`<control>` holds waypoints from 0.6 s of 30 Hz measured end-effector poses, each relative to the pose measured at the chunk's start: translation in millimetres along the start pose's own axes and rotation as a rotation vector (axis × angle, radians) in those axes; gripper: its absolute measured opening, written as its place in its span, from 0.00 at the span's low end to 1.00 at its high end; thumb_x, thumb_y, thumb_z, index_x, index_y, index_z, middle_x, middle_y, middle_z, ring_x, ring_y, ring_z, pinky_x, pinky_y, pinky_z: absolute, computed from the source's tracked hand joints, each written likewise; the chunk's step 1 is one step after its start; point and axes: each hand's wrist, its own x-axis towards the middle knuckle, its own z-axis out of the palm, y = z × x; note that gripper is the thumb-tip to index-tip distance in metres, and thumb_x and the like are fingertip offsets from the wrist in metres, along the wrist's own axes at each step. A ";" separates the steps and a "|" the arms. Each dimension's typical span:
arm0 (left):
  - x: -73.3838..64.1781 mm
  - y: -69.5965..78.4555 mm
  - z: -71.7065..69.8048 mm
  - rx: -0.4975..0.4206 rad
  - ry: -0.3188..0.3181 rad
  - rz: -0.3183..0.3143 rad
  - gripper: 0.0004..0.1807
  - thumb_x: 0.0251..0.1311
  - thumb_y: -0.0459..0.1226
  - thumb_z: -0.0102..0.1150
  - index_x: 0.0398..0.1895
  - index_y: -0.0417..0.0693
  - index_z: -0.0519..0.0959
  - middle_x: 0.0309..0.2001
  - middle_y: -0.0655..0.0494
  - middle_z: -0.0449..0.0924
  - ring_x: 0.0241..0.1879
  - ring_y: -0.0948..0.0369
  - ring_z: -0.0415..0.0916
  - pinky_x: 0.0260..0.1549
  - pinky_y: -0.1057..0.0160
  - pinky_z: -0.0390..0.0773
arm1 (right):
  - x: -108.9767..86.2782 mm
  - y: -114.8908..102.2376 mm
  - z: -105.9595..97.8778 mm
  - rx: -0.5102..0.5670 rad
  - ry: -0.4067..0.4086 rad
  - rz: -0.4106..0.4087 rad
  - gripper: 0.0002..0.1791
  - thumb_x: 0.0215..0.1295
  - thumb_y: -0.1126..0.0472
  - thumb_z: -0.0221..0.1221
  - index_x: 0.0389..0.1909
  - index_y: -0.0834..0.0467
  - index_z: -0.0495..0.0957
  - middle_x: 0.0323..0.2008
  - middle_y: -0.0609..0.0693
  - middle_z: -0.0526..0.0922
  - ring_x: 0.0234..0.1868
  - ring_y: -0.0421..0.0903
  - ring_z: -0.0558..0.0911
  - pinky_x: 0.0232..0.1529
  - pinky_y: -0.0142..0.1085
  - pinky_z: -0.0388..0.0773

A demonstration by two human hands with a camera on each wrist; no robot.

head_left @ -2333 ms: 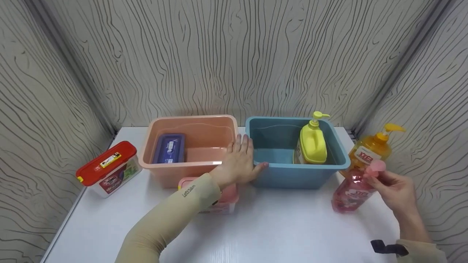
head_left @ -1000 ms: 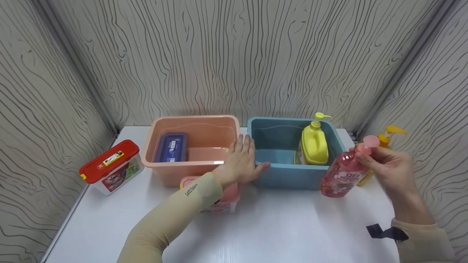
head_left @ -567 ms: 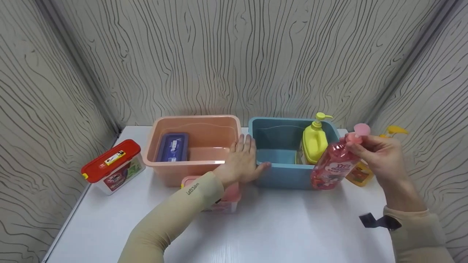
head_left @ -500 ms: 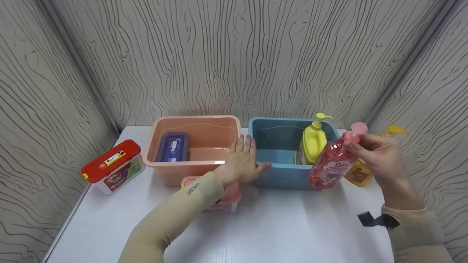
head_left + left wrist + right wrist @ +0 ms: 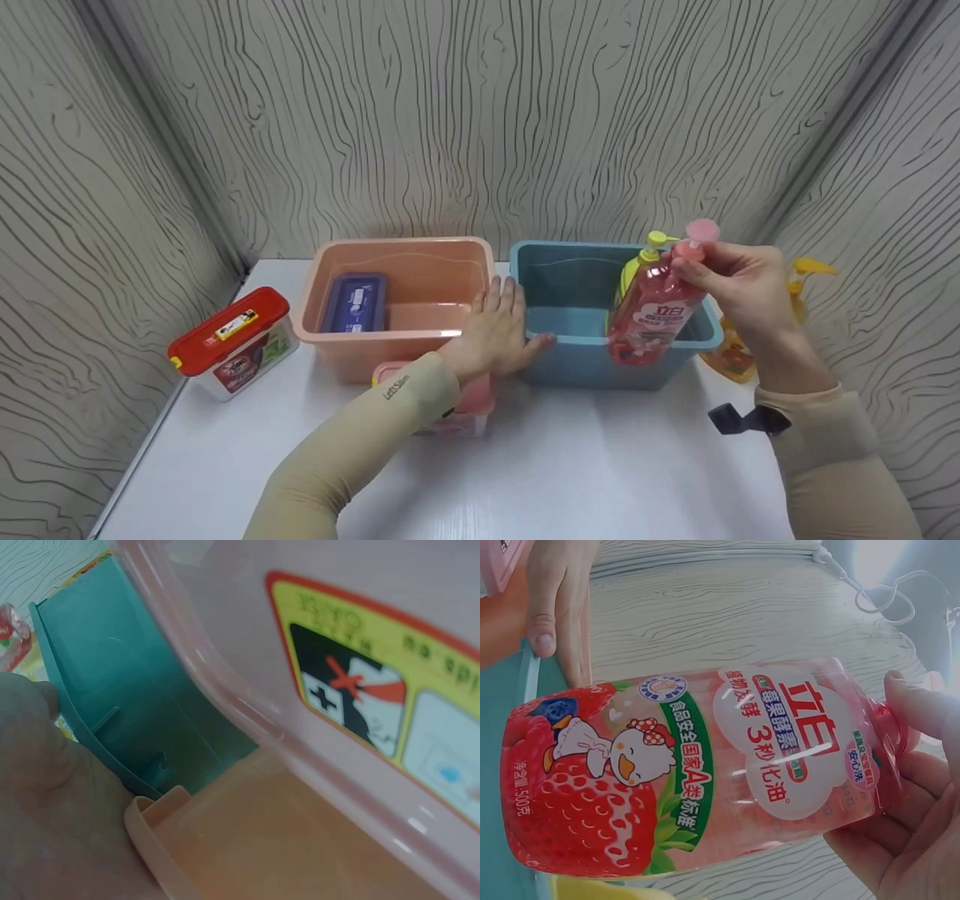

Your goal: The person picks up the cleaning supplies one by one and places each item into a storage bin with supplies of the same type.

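Note:
A pink pump bottle of dish soap [image 5: 656, 311] hangs tilted in front of the blue bin [image 5: 585, 364], its lower end over the bin's front rim. My right hand [image 5: 742, 289] pinches it by the pump collar; the right wrist view shows the strawberry label on the bottle [image 5: 697, 772]. Behind it, inside the blue bin, a yellow pump bottle [image 5: 628, 277] is partly hidden. My left hand [image 5: 491, 330] lies with straight fingers across the facing rims of the blue bin and the pink bin [image 5: 397, 244]. A purple box [image 5: 356, 300] sits inside the pink bin.
A red-lidded box [image 5: 236, 337] stands left of the pink bin. Beneath my left forearm is a pink-lidded box [image 5: 472, 409], partly covered. An orange pump bottle [image 5: 735, 356] stands right of the blue bin, mostly behind my right hand. Patterned walls enclose the white table [image 5: 570, 472].
My right hand has lifted the pink dish soap bottle off the table and carried it left and up to the blue bin's front rim. My left hand has stayed in place.

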 end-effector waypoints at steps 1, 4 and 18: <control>0.3 0.0 0.3 0.003 0.002 0.001 0.60 0.80 0.76 0.29 0.94 0.40 0.38 0.95 0.41 0.34 0.95 0.43 0.29 0.94 0.40 0.40 | 1.9 -0.9 1.9 0.002 0.001 -0.006 0.16 0.76 0.66 0.70 0.58 0.72 0.88 0.43 0.41 0.97 0.41 0.39 0.86 0.45 0.25 0.88; 0.1 0.3 -0.4 0.006 0.000 0.005 0.60 0.80 0.75 0.29 0.94 0.40 0.38 0.95 0.41 0.34 0.95 0.43 0.29 0.94 0.39 0.40 | 7.9 -2.3 8.4 0.020 0.010 -0.031 0.16 0.76 0.68 0.70 0.57 0.74 0.88 0.42 0.42 0.97 0.39 0.39 0.86 0.45 0.24 0.88; -1.0 -0.5 -1.8 -0.026 -0.016 0.002 0.59 0.80 0.74 0.31 0.94 0.42 0.37 0.95 0.43 0.32 0.95 0.44 0.27 0.94 0.39 0.38 | 36.5 0.9 31.8 0.091 0.019 -0.073 0.14 0.74 0.68 0.71 0.52 0.76 0.89 0.36 0.44 0.95 0.34 0.40 0.83 0.41 0.26 0.88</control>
